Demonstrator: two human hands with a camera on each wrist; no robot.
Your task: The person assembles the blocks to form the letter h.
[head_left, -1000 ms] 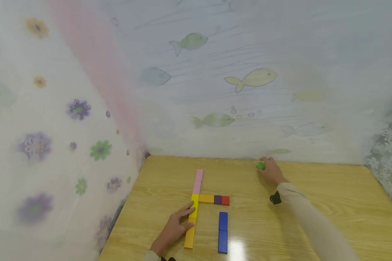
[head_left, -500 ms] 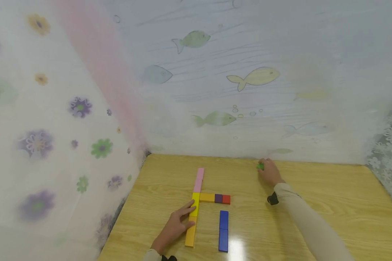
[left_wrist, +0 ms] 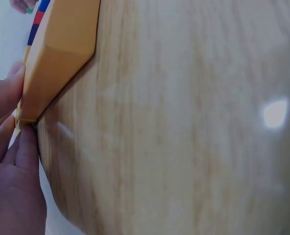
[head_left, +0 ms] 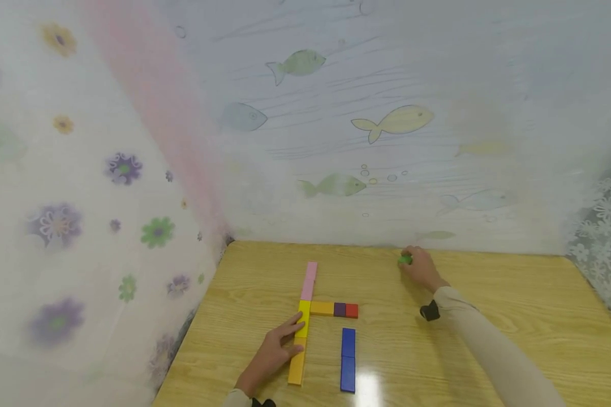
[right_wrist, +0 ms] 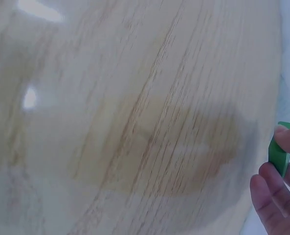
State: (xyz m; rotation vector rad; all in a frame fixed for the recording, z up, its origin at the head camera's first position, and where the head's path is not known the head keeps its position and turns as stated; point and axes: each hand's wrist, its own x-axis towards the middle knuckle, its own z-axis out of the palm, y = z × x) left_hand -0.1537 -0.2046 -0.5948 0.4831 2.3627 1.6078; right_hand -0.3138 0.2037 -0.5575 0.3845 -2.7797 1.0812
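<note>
My right hand (head_left: 421, 268) pinches a small green block (right_wrist: 279, 152) between thumb and fingers, near the table's back edge. In the head view that block is partly hidden by the fingers. My left hand (head_left: 274, 351) rests against a column of flat blocks, its fingertips touching the yellow block (head_left: 303, 317) and its thumb the orange block (head_left: 296, 364) below. Pink blocks (head_left: 309, 281) continue the column at the top. From the yellow block a row runs right: an orange block (head_left: 322, 308), a purple block (head_left: 339, 310) and a red block (head_left: 352, 311).
Two blue blocks (head_left: 348, 360) lie end to end, right of the column and apart from it. The wooden table (head_left: 519, 294) meets a wall (head_left: 305, 147) with fish drawings at the back. A flowered wall (head_left: 86, 265) borders the left side.
The green block has turned slightly in the fingers of my right hand, which stays near the back edge. My left hand and the blocks on the table have not moved.
</note>
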